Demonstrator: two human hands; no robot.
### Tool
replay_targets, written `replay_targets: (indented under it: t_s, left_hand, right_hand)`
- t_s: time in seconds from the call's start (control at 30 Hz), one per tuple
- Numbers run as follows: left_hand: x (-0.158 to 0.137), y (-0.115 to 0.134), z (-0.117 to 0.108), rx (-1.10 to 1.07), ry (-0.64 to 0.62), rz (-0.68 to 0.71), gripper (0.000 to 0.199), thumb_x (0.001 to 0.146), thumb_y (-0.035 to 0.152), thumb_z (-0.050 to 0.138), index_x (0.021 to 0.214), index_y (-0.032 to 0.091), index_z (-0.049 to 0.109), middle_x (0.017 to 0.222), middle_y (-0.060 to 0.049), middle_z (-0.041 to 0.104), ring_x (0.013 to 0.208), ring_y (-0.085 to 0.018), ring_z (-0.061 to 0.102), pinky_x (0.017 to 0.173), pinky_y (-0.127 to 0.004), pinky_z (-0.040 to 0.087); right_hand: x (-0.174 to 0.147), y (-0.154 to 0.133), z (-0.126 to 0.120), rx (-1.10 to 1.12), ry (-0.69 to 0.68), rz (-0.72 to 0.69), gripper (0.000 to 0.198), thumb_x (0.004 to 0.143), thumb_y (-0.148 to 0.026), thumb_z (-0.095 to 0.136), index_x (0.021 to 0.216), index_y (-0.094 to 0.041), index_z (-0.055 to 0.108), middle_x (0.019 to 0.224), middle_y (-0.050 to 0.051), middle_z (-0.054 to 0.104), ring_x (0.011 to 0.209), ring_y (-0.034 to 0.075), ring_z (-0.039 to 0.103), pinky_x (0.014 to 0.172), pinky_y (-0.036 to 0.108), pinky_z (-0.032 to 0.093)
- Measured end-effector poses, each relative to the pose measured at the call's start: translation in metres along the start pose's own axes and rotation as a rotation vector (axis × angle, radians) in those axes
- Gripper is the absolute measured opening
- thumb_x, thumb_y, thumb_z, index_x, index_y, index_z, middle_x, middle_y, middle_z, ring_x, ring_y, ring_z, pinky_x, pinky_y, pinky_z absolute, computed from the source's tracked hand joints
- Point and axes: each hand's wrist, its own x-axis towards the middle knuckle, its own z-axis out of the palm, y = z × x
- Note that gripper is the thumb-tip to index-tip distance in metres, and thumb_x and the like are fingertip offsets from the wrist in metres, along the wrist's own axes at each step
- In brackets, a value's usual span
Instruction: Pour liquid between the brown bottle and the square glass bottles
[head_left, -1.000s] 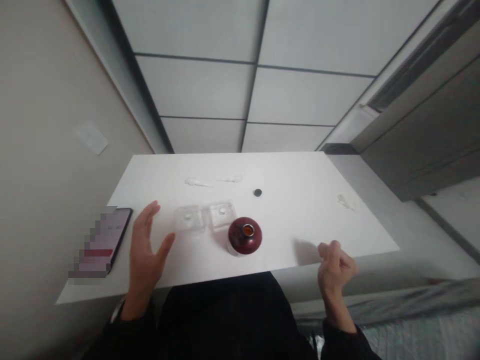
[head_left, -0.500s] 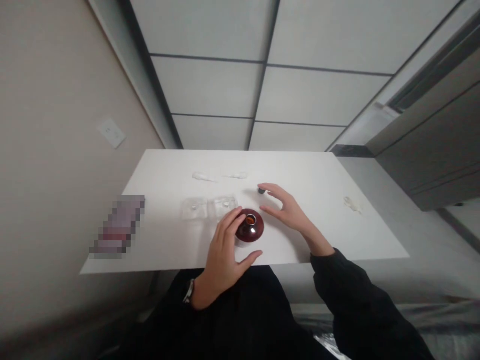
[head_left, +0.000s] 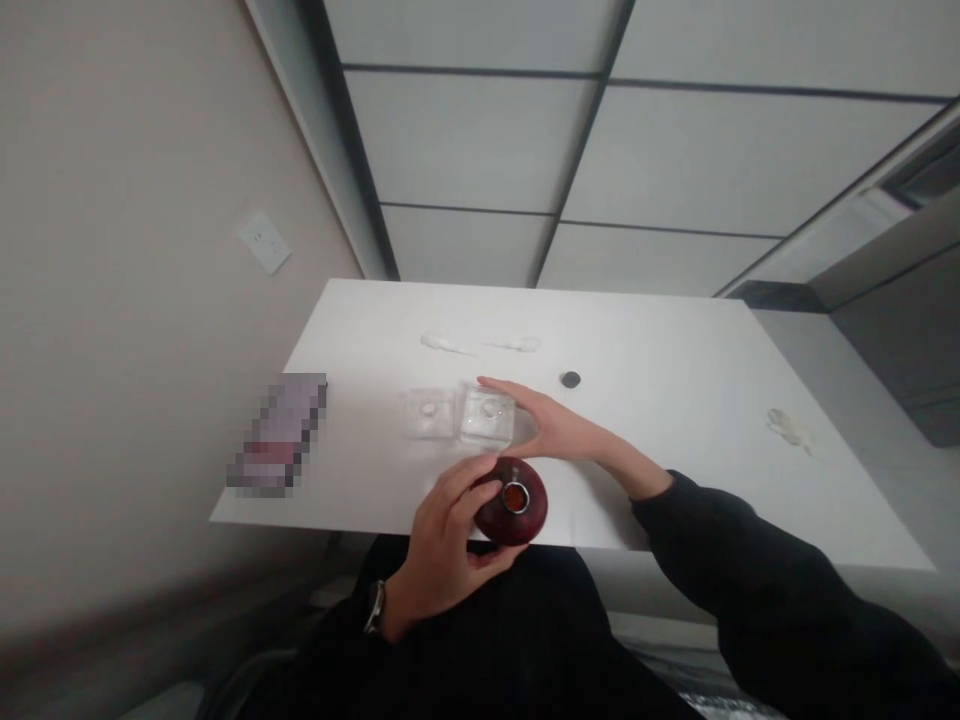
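Note:
A dark red-brown bottle (head_left: 531, 520) with an uncapped round mouth is at the table's front edge. My left hand (head_left: 454, 530) is wrapped round its left side, thumb along the near side. My right hand (head_left: 551, 425) reaches in from the right around a clear square box (head_left: 484, 420), fingers at its far edge and thumb at its near edge, close to the bottle. Beside it on the left stands a second clear square box (head_left: 430, 415), each with a small round feature on top. A small dark round cap (head_left: 571, 380) lies beyond my right hand.
Two whitish, thin-ended pieces, one left (head_left: 444, 344) and one right (head_left: 517, 344), lie toward the back of the white table (head_left: 660, 350). A pale crumpled item (head_left: 789, 428) lies at the right. A pixelated object (head_left: 277, 435) is at the left edge, near the wall.
My right hand has left the dark cap on the table and moved left to the clear box. My left hand has closed round the bottle and brought it nearer. The view has shifted.

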Motion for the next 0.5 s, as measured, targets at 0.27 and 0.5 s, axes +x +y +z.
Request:
replay_targets:
  t_s: [0.27, 0.5]
  left_hand:
    - [-0.016, -0.014, -0.006, -0.076, 0.039, -0.003, 0.078, 0.091, 0.024, 0.084, 0.159, 0.022, 0.044, 0.154, -0.018, 0.059, 0.146, -0.028, 0.061, 0.117, -0.044, 0.058]
    - [-0.013, -0.018, 0.003, -0.255, -0.034, -0.077, 0.081, 0.094, 0.024, 0.083, 0.162, 0.030, 0.040, 0.165, -0.019, 0.054, 0.153, -0.029, 0.057, 0.117, -0.047, 0.059]
  right_hand:
    - [-0.007, 0.002, 0.021, 0.010, 0.248, 0.094, 0.076, 0.079, -0.048, 0.092, 0.140, -0.027, 0.053, 0.147, 0.017, 0.063, 0.138, 0.037, 0.064, 0.119, 0.063, 0.052]
    - [-0.043, -0.003, 0.015, 0.018, 0.377, 0.177, 0.065, 0.080, -0.048, 0.090, 0.132, -0.027, 0.059, 0.136, 0.013, 0.071, 0.130, 0.035, 0.070, 0.114, 0.066, 0.056]
